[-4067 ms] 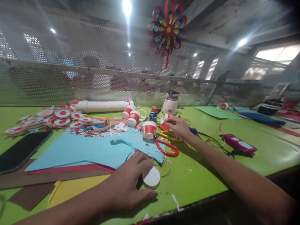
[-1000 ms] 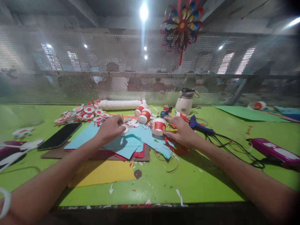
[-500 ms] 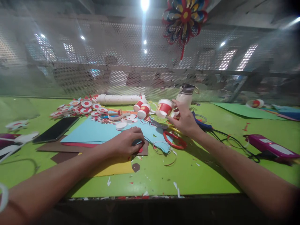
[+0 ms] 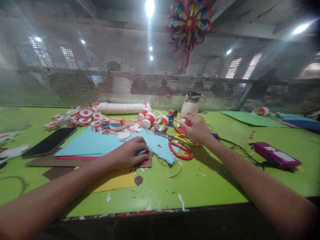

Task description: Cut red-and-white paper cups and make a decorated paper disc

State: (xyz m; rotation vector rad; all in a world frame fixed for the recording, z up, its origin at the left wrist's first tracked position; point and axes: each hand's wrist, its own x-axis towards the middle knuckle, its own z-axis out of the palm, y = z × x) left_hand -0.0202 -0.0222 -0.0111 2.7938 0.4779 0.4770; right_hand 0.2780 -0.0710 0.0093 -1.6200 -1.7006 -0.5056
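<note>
My left hand (image 4: 130, 154) lies curled, pressing down on the blue paper (image 4: 97, 142). My right hand (image 4: 197, 128) pinches a small red-and-white cup scrap (image 4: 184, 122), lifted just beyond the scissors (image 4: 180, 146). I'd keep the left palm flat so the sheets don't slide, and grip the scrap lightly so it doesn't crease.

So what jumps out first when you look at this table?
The paper pinwheel hanging overhead, red, blue and yellow. Below it, a green table littered with coloured paper, a blue sheet at the centre. The left hand rests on that paper; the right hand holds a small red and white piece beyond the scissors.
</note>
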